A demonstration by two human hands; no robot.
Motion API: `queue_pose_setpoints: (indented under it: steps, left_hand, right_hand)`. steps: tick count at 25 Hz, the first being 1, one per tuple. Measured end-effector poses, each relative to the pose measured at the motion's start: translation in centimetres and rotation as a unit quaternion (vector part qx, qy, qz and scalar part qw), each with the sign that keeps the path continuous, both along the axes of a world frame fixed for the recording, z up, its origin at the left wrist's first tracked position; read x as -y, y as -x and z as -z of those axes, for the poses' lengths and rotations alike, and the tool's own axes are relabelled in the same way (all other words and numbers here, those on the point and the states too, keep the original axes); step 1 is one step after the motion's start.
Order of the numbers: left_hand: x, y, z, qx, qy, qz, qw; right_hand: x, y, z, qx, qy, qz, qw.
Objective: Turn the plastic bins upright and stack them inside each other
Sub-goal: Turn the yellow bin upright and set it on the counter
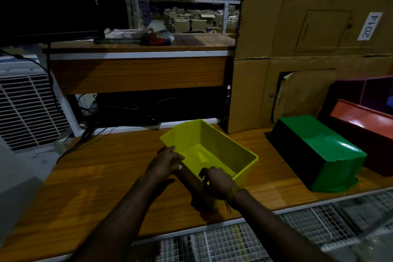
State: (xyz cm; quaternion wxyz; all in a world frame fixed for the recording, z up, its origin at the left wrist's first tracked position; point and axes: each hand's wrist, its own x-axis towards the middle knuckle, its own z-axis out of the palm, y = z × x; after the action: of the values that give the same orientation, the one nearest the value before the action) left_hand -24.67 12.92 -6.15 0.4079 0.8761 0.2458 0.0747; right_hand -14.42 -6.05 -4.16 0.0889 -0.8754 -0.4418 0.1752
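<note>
A yellow plastic bin (221,144) stands upright and open-topped on the wooden table, near the middle. My left hand (168,162) grips its near-left rim. My right hand (217,181) holds its near corner, fingers over the rim. To the right a green bin (325,149) lies upside down, bottom facing up. Beyond it a red bin (363,125) also lies overturned, and a purple bin (361,89) sits behind that, partly cut off by the frame edge.
Large cardboard boxes (308,38) stand behind the bins. A wooden shelf unit (138,70) with cables under it lies straight ahead. A white vented appliance (25,108) stands at the left. Wire mesh (276,234) runs below the table's front edge.
</note>
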Motion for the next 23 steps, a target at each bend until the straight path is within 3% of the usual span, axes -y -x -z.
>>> queue_pose_setpoints:
  steps: [2, 6, 9, 14, 17, 21, 23]
  left_hand:
    - [-0.3, -0.3, -0.3, -0.029, -0.118, -0.025, 0.992]
    - [0.6, -0.5, -1.3, -0.077, -0.202, -0.070, 0.974]
    - [2.5, -1.1, -1.5, -0.094, -0.173, -0.038, 0.980]
    - [6.8, -1.7, -1.5, -0.041, -0.162, 0.002, 0.986]
    - [8.0, -1.8, -1.9, 0.012, -0.078, 0.012, 0.997]
    - [9.5, -1.6, -1.9, 0.039, 0.148, 0.029, 0.988]
    - [9.5, -1.6, -1.5, 0.030, 0.168, 0.036, 0.985]
  right_hand:
    - [1.1, -1.2, -0.1, 0.070, 0.020, 0.009, 0.997]
    - [3.1, -1.9, -0.1, 0.167, -0.044, 0.102, 0.980]
    - [3.1, -1.3, 0.5, 0.111, -0.118, 0.153, 0.975]
    - [2.2, -1.2, 2.0, 0.028, -0.195, 0.200, 0.960]
    - [2.2, -2.0, 3.7, -0.037, -0.236, 0.240, 0.941]
    - [1.5, -3.0, 6.1, -0.126, -0.296, 0.308, 0.895]
    - [1.4, -4.4, 6.6, -0.140, -0.290, 0.315, 0.893]
